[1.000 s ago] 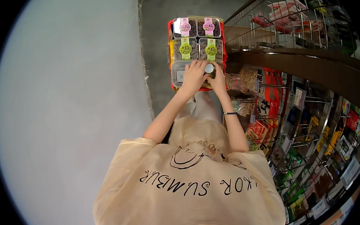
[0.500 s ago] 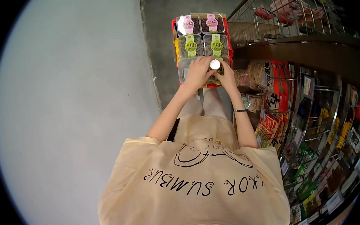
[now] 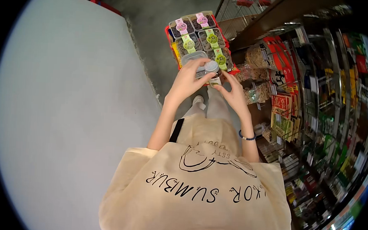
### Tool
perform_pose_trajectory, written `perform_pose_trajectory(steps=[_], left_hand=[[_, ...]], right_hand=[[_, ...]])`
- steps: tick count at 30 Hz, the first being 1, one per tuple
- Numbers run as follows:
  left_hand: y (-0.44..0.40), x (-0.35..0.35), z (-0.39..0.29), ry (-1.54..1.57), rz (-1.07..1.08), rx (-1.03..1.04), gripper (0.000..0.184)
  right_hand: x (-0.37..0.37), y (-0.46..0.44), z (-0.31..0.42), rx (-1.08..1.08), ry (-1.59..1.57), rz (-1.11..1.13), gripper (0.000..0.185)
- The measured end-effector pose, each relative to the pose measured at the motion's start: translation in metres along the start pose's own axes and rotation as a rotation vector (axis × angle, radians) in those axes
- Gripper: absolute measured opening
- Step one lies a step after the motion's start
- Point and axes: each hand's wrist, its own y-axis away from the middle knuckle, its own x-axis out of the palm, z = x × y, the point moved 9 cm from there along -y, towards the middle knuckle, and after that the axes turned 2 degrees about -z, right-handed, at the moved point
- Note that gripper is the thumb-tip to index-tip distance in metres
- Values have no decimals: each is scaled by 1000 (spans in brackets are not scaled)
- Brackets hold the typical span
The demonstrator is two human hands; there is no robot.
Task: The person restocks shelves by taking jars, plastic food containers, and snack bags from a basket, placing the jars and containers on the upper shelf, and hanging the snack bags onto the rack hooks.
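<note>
My left hand [image 3: 187, 81] is closed round a small jar [image 3: 212, 66] with a round pale lid and dark contents, thumb and fingers on either side of it. My right hand [image 3: 234, 92] is just right of the jar, thumb and fingers apart; whether a fingertip touches the jar I cannot tell. Under and beyond my hands are clear plastic boxes in a red crate [image 3: 168, 34]. A green-labelled box [image 3: 220, 58] lies by the jar, and a pink-labelled box [image 3: 202, 21] sits at the far end. A clear, unlabelled box [image 3: 191, 57] is partly hidden behind my left hand.
Shelves [image 3: 314, 92] full of packaged goods run along my right side, with bagged goods [image 3: 258, 56] near the crate. A wire rack [image 3: 235, 11] stands beyond. A large pale surface [image 3: 72, 101] fills the left. Grey floor [image 3: 149, 25] shows ahead.
My right hand has moved away from the jar to the right. The jar, in my left hand, is slightly lower and left. The view has turned, and the crate appears more tilted.
</note>
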Motion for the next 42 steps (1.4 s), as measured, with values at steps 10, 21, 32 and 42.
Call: perform_pose_trajectory(steps=[10, 21, 32, 42], left_hand=[[43, -17, -70, -38, 121, 220, 34], [78, 14, -152, 150, 241, 459, 37], [154, 95, -253, 394, 507, 609, 41], [265, 203, -394, 373, 729, 905, 41]], right_hand=[[-3, 96, 42, 45, -347, -304, 58], [-46, 166, 69, 11, -510, -569, 65], [-124, 302, 81, -75, -366, -785, 64], [-225, 465, 87, -115, -212, -1064, 60]])
